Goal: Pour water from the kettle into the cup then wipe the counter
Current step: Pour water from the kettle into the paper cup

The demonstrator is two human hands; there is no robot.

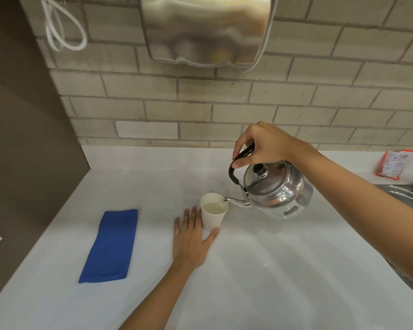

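A white paper cup (212,220) stands upright on the white counter (272,270), partly filled with water. My right hand (260,144) grips the black handle of a shiny steel kettle (277,189), which is tilted left with its spout over the cup's rim; a thin stream of water runs into the cup. My left hand (191,236) lies flat on the counter, fingers spread, with thumb and forefinger against the cup's base. A folded blue cloth (110,247) lies on the counter to the left, apart from both hands.
A steel sink (408,194) sits at the right edge. An orange packet (393,164) lies at the back right. A metal dispenser (205,29) and a white cable (60,27) hang on the brick wall. A brown panel (22,139) bounds the left.
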